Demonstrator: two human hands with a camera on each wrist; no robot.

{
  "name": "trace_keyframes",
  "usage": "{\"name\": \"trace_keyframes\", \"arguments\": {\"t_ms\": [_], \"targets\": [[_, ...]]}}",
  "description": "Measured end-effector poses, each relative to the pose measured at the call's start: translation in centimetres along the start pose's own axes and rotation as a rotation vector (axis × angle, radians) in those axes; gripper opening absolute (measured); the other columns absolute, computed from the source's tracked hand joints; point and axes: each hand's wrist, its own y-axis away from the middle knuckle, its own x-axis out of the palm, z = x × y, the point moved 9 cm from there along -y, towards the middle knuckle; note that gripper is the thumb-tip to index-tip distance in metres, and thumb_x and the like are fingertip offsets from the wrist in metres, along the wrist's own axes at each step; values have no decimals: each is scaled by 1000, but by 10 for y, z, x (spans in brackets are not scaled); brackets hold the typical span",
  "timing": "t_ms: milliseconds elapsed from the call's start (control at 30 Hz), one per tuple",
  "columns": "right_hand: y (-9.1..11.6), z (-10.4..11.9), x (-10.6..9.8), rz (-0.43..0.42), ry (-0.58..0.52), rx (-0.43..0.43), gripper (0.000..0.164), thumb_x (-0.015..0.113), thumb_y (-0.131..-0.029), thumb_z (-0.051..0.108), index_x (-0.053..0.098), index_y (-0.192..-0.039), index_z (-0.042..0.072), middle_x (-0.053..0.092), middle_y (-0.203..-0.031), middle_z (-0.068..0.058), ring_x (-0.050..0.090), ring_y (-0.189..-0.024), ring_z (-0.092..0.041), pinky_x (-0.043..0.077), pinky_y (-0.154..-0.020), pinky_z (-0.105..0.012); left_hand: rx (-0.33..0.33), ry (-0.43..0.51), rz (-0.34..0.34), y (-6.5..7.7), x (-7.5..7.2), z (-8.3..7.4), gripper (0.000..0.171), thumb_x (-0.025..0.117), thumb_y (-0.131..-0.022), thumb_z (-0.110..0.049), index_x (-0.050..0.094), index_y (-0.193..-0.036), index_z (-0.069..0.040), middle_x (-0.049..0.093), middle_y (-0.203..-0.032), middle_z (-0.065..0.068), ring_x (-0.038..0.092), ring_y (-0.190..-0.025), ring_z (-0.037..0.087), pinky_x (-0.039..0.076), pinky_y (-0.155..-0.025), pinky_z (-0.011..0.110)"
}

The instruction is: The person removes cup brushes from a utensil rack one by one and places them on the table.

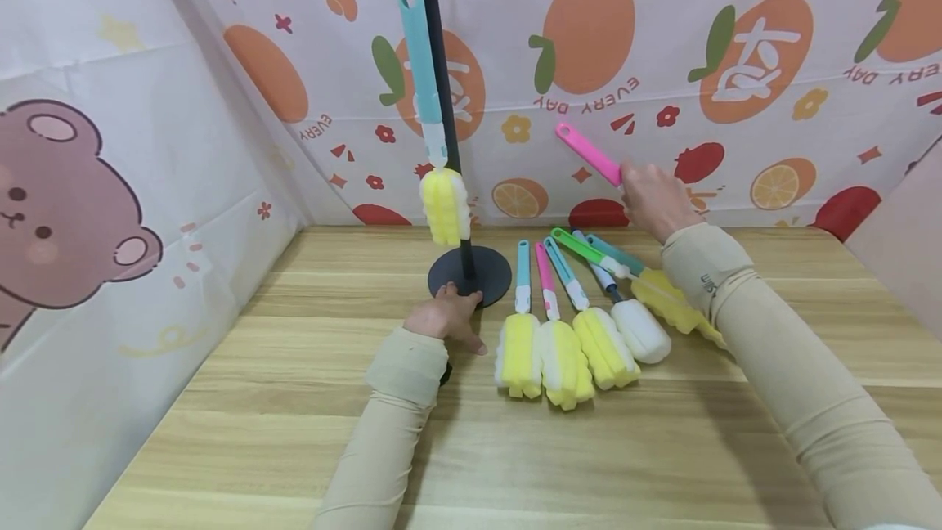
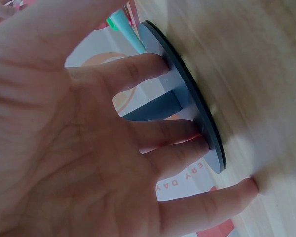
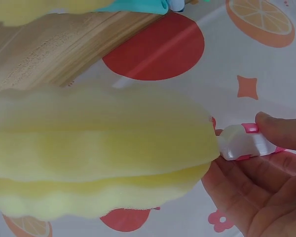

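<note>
My left hand (image 1: 443, 319) rests spread-fingered on the round base (image 1: 495, 270) of a black rack; in the left wrist view, several fingertips touch its edge and one touches the wood. From a top hook of the rack hangs a blue-handled sponge brush (image 1: 423, 64), its yellow and white head beside the pole. Raised above the table at the right, my right hand (image 1: 655, 196) grips a pink-handled sponge brush (image 1: 586, 152) near the lower end of its handle. My sleeve hides its head in the head view, but the right wrist view shows a large yellow sponge (image 3: 98, 153).
Right of the rack base, several brushes lie fanned out: a blue-handled one (image 1: 523, 272), a pink-handled one (image 1: 547, 280), a green-handled one (image 1: 581, 248) and a white-headed one (image 1: 642, 332) among them. A fruit-print cloth (image 1: 662, 137) hangs behind the wooden table (image 1: 294, 399).
</note>
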Motion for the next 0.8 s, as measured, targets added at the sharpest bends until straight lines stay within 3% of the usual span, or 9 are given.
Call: {"name": "trace_keyframes", "arguments": {"t_ms": [800], "targets": [[6, -16, 16, 86, 67, 18, 40, 70, -74, 1, 53, -108, -10, 60, -91, -28, 57, -70, -35, 51, -68, -51, -7, -14, -2, 0, 1, 1, 92, 74, -69, -46, 25, -143, -19, 12, -144, 29, 10, -129, 37, 32, -95, 57]]}}
